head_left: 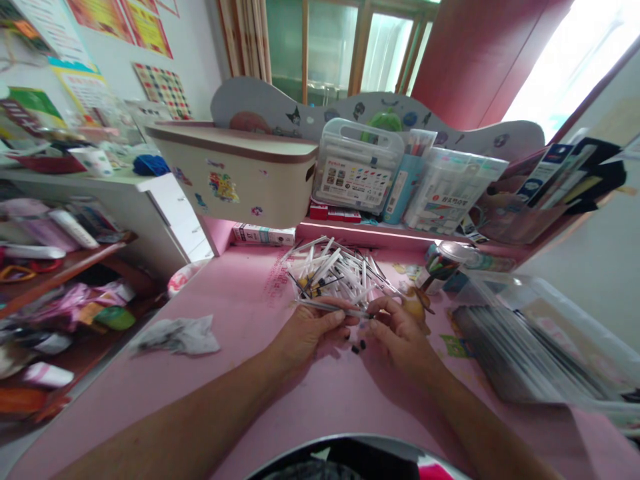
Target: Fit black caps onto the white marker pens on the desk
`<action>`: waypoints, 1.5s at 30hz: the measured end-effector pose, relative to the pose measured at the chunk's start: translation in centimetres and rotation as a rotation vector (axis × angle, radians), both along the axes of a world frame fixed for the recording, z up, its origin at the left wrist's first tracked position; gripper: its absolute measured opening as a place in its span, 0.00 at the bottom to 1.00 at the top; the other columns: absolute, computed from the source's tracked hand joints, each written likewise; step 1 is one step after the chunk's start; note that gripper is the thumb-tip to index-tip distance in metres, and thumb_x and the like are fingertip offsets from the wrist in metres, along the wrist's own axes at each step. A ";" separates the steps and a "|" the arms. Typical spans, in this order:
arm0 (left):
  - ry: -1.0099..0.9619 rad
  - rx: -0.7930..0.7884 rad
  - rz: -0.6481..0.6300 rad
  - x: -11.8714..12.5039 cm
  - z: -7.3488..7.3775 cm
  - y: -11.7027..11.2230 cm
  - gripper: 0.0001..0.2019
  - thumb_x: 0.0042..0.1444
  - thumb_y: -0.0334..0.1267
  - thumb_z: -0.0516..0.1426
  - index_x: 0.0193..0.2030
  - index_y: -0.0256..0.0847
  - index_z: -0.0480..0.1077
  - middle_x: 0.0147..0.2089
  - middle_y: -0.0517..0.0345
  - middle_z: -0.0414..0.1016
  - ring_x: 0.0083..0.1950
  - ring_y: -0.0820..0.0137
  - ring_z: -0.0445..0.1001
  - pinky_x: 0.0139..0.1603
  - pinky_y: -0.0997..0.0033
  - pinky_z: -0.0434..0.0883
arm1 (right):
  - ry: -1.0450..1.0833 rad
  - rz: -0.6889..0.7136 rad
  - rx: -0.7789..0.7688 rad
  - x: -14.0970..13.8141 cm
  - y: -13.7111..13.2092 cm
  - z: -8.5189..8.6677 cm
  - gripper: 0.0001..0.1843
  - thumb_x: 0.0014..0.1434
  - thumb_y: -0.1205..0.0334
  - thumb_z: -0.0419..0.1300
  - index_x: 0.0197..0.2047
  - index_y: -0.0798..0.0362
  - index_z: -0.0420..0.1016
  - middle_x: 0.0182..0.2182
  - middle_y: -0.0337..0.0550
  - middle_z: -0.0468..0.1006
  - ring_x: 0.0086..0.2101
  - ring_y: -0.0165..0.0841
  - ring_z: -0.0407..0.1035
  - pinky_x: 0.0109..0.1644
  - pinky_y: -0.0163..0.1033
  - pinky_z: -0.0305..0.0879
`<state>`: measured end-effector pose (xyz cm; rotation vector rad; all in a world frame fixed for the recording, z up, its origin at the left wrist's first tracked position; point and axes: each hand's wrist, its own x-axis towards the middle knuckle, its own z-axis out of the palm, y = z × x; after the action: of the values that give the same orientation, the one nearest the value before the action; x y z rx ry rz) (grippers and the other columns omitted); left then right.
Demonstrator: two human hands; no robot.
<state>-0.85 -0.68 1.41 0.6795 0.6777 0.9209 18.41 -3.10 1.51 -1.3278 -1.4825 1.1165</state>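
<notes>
My left hand [311,328] grips a thin clear pen [333,307] that lies level above the pink desk [240,347]. At the pen's right end my right hand [400,330] pinches with closed fingers; what it pinches is too small to make out. Just beyond both hands lies a pile of several white and clear pens [335,270]. Two or three small black caps [359,346] rest on the desk between my hands.
A crumpled grey cloth [177,335] lies at the left. A clear box with dark sheets [530,340] stands at the right, and a dark cup [443,263] behind it. On the raised shelf are a cream storage bin [240,173] and marker cases [357,167]. Cluttered shelves [60,267] stand far left.
</notes>
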 end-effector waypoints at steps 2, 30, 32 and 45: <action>0.007 -0.002 -0.006 0.0 0.0 0.0 0.12 0.50 0.36 0.68 0.42 0.38 0.78 0.38 0.49 0.84 0.29 0.71 0.80 0.28 0.73 0.78 | -0.076 -0.008 0.061 -0.1 0.0 0.5 0.10 0.62 0.52 0.56 0.38 0.50 0.70 0.29 0.38 0.72 0.29 0.31 0.66 0.33 0.34 0.62; 0.005 0.021 -0.011 -0.1 -0.1 -0.1 0.12 0.49 0.36 0.69 0.41 0.36 0.78 0.37 0.48 0.83 0.30 0.72 0.79 0.32 0.71 0.77 | -0.023 0.020 -0.007 0.0 0.1 0.4 0.13 0.62 0.50 0.57 0.32 0.51 0.69 0.24 0.35 0.66 0.26 0.29 0.59 0.30 0.35 0.56; 0.001 0.022 -0.009 0.0 -0.2 -0.1 0.13 0.49 0.37 0.69 0.41 0.36 0.78 0.37 0.48 0.83 0.29 0.71 0.79 0.31 0.71 0.77 | -0.051 0.019 -0.013 -0.1 0.1 0.4 0.16 0.63 0.49 0.56 0.30 0.51 0.67 0.23 0.34 0.64 0.25 0.29 0.58 0.29 0.34 0.55; 0.008 -0.001 -0.030 0.1 0.1 -0.2 0.13 0.48 0.37 0.69 0.40 0.35 0.78 0.36 0.48 0.82 0.29 0.71 0.79 0.28 0.75 0.74 | -0.102 0.064 -0.013 -0.2 -0.1 0.7 0.23 0.65 0.44 0.51 0.25 0.50 0.64 0.23 0.37 0.64 0.26 0.31 0.59 0.30 0.35 0.56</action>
<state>-0.80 -0.89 1.53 0.6908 0.6733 0.8907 18.25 -3.19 2.22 -1.3727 -1.6036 1.1150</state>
